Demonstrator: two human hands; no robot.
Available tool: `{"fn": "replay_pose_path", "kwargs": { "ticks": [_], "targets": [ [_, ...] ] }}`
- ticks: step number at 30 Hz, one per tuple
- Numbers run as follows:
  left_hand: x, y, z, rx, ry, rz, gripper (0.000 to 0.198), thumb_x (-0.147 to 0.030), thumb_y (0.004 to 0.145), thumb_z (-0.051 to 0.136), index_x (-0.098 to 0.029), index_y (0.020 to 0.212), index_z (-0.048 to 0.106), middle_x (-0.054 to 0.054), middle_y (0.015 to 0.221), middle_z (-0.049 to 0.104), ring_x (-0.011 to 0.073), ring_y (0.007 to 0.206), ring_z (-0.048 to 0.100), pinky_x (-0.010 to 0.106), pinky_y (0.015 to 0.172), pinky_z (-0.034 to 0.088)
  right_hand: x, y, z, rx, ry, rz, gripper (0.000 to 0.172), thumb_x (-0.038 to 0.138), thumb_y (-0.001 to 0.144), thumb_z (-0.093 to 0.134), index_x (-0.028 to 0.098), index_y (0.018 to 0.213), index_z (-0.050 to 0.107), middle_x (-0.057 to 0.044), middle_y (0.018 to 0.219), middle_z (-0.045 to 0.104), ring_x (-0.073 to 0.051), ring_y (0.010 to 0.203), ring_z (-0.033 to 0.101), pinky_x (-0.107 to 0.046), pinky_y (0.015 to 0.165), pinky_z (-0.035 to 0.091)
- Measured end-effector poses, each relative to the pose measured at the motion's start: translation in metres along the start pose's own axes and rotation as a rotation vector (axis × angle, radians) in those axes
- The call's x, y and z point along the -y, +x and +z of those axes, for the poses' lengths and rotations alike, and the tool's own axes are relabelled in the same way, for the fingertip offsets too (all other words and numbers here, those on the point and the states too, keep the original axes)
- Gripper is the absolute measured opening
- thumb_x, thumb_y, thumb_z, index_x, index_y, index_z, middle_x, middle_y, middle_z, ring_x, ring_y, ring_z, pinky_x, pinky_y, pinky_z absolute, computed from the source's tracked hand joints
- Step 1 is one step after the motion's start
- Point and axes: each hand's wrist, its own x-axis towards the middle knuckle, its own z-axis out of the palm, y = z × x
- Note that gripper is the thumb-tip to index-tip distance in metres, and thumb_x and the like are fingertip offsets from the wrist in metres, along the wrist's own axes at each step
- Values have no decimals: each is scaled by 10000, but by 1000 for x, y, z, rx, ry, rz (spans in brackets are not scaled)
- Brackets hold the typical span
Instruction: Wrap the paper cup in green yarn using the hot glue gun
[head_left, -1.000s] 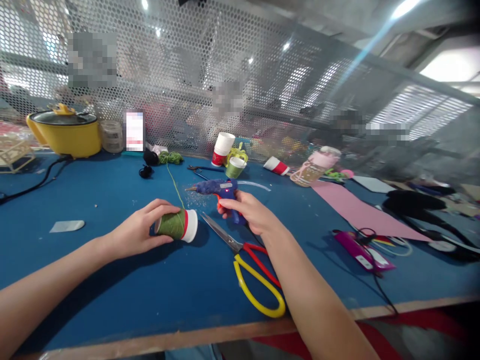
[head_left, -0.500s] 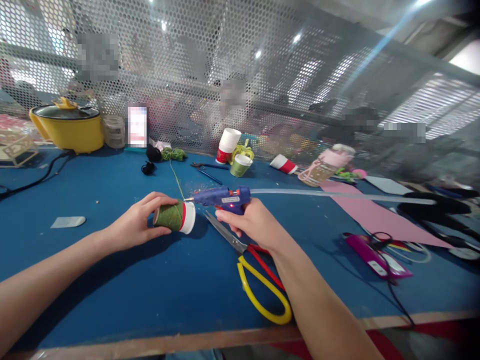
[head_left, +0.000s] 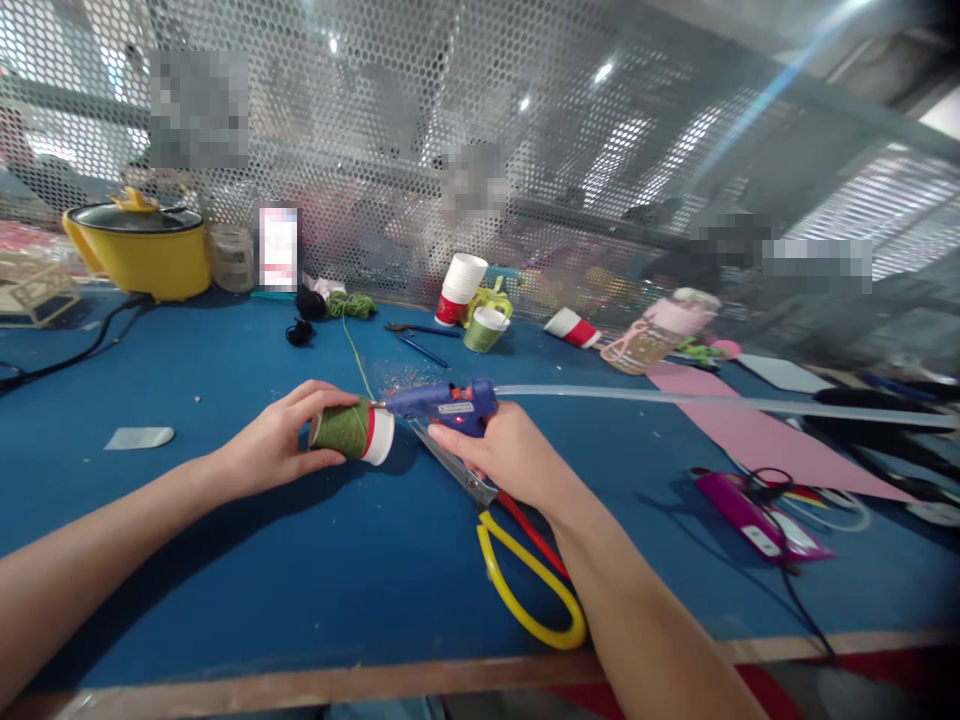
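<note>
On the blue table a paper cup (head_left: 345,432) lies on its side, wound with green yarn, a red band and white part showing toward its right end. My left hand (head_left: 289,435) grips it from the left, fingers over the top and thumb below. My right hand (head_left: 502,448) is wrapped around a blue glue gun (head_left: 442,400), whose nozzle meets the red band beside the yarn. A long clear glue stick (head_left: 600,392) juts from the gun's back. Under my right hand lie scissors (head_left: 491,520) with red and yellow handles. A yarn strand runs from the cup to a green yarn bundle (head_left: 351,304).
Behind stand stacked paper cups (head_left: 459,285), a green-wrapped cup (head_left: 486,328) and pliers (head_left: 420,330). A yellow electric pot (head_left: 142,255) and a phone (head_left: 278,248) are at back left. At right are pink paper (head_left: 720,425) and a purple packet (head_left: 757,515) with a black cord.
The glue gun's nozzle has shifted slightly down and right along the cup's red band. My left hand still holds the cup. The view has moved slightly.
</note>
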Motion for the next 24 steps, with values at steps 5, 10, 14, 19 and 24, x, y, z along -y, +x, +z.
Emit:
{"fn": "replay_pose_path", "kwargs": {
  "ticks": [5,10,14,19,24],
  "targets": [
    [0,0,0,-4,-8,-5,439,-295,771,580,-215,1173,424,99,1138,482,226,1029,507,376,876,439,0,-2,1,-8,-25,4,172,319,694,578,174,608,547,28,471,508,-126,509,470,-254,528,391],
    [0,0,0,-3,6,5,445,-312,775,579,-215,1178,416,100,1133,481,221,1030,504,368,871,440,-1,-2,0,-39,-44,-39,150,313,690,579,170,644,580,4,564,577,-133,549,498,-255,534,407],
    [0,0,-1,-2,13,5,450,-318,775,579,-210,1183,419,98,1130,486,221,1028,506,362,870,439,1,-3,0,-36,-67,-29,144,304,684,587,162,697,609,-16,657,627,-146,591,535,-258,559,420],
    [0,0,0,-8,19,0,456,-327,771,582,-200,1180,426,98,1128,493,223,1026,511,355,870,439,2,-4,-1,-17,-93,-9,164,316,692,580,155,682,609,-25,670,633,-161,618,554,-266,574,423],
    [0,0,0,-9,23,-8,436,-328,778,573,-196,1168,430,95,1111,501,215,1006,519,349,857,444,0,-6,-2,-10,-78,-48,157,312,698,575,165,681,626,-16,667,642,-161,619,560,-267,577,428]
  ]
}}
